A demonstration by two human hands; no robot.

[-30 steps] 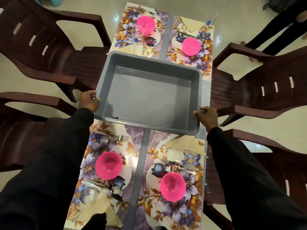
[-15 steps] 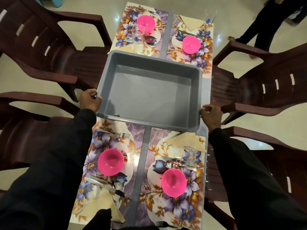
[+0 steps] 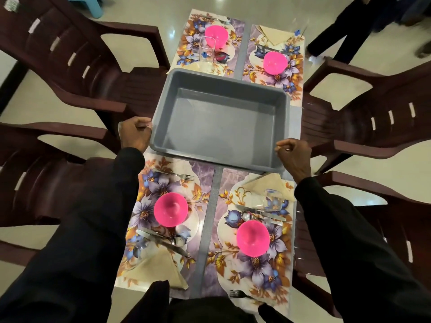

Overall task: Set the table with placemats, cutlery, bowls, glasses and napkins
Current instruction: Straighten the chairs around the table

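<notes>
Head view: tub gripped at mid-desk

Grey rectangular plastic tub (image 3: 219, 127) spans the desk's (image 3: 212, 206) middle. Four floral placemats (image 3: 204, 183) fill its corners, each carrying a pink plastic bowl (image 3: 171, 209). Left hand (image 3: 135, 134) and right hand (image 3: 295, 155) curl their fingers round the tub's near corners.

Plain slate-grey tub (image 3: 219, 127). Floral placemats (image 3: 205, 183): violet and blue blossoms, gold-orange leaves, cream centres, lilac marbled borders. Solid hot-pink bowls (image 3: 171, 209). Beige napkins (image 3: 158, 269), unpatterned. Silver-toned cutlery (image 3: 261, 214). Clear glasses (image 3: 272, 200), seemingly printed with small blue flowers. Dark maroon chairs (image 3: 70, 54), backs marked by rows of pale slots. Black sleeves (image 3: 81, 241). Grey table (image 3: 211, 217) strip between mats. Glossy off-white floor (image 3: 268, 5).
</notes>
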